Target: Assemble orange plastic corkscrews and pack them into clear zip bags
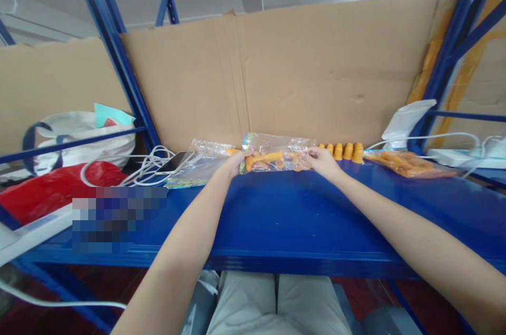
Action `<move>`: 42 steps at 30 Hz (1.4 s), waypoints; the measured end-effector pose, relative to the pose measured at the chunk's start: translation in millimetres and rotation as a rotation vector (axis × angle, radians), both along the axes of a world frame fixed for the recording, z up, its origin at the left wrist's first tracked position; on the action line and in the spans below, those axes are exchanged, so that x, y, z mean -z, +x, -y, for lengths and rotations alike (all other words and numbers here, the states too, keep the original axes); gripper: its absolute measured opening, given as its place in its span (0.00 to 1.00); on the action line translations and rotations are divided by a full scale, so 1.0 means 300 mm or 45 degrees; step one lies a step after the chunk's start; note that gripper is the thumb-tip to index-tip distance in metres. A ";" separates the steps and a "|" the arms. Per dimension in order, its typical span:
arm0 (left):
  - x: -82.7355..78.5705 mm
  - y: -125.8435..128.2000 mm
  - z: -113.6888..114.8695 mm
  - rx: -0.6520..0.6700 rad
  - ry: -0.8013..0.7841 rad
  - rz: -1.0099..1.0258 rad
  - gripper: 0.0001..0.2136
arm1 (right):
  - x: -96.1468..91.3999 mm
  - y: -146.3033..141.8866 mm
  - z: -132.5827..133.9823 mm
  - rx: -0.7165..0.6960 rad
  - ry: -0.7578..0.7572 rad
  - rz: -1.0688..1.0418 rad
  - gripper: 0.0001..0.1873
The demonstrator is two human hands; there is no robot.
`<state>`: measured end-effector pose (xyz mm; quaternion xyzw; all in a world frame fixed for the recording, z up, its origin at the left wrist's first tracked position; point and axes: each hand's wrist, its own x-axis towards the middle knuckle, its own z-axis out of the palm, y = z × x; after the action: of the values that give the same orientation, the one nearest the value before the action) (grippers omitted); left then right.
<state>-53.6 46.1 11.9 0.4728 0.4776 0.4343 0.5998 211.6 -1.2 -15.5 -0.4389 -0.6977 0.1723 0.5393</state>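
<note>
Clear bag [276, 151] of orange pieces stretched between left hand [236, 162] and right hand [321, 160], both pinching its ends.

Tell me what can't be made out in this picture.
Head view only.
The orange pieces in the clear bag: too small and glossy to count.
Fingertips of the left hand and right hand: partly hidden by the bag.
The blurred patch on the shelf, left: mosaic hides what lies there.
The phone: screen too small to read.

bag [276, 146] on shelf [296, 219] | phone [176, 161] left of bag | cones [346, 151] right | cardboard [316, 71] behind
</note>
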 end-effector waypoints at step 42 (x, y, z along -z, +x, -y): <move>0.021 -0.031 -0.015 -0.138 -0.076 0.266 0.11 | 0.044 -0.080 0.052 0.546 0.113 1.482 0.18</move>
<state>-63.0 50.5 5.6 0.3803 0.4500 0.4988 0.6356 187.6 -16.8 -28.7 -0.5682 -0.7803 -0.2367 0.1107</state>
